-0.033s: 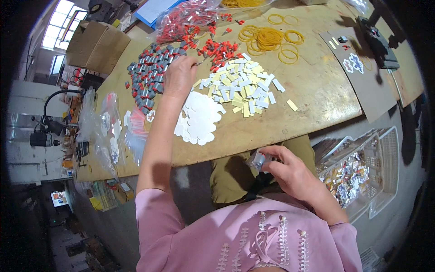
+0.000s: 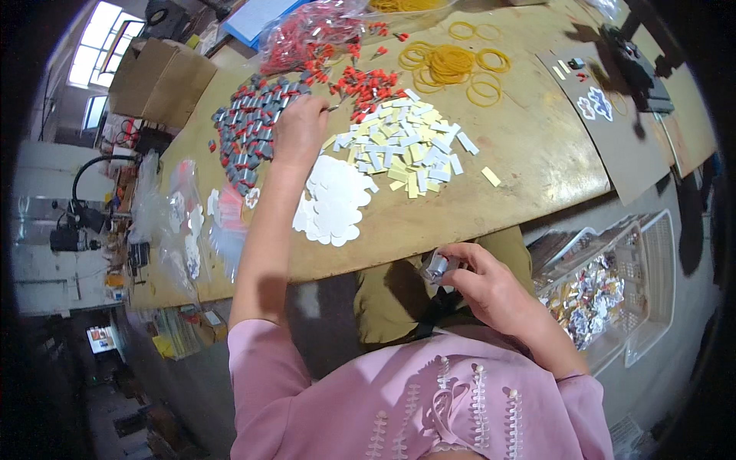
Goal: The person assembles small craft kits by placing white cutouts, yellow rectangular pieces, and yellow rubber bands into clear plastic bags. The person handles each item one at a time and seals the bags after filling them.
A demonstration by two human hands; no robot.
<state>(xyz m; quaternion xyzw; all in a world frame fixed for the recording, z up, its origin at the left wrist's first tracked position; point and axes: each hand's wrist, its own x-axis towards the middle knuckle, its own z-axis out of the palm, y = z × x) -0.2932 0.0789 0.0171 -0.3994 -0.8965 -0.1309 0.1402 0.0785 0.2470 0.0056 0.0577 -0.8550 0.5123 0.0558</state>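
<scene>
Comparing with a moment ago, we see little changed: our left hand (image 2: 300,129) rests open on the wooden desk's grey-and-red cylinder pile (image 2: 249,132); our right hand (image 2: 491,285) still pinches a small silvery cylinder (image 2: 437,267) below the desk's near edge.

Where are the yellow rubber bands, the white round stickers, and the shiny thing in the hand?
yellow rubber bands (image 2: 448,63), head view, on the thick middle of the pile.
white round stickers (image 2: 333,203), head view, middle of the white heap.
small grey piece (image 2: 435,268), head view, its shiny side, held by the right hand (image 2: 491,287).
</scene>
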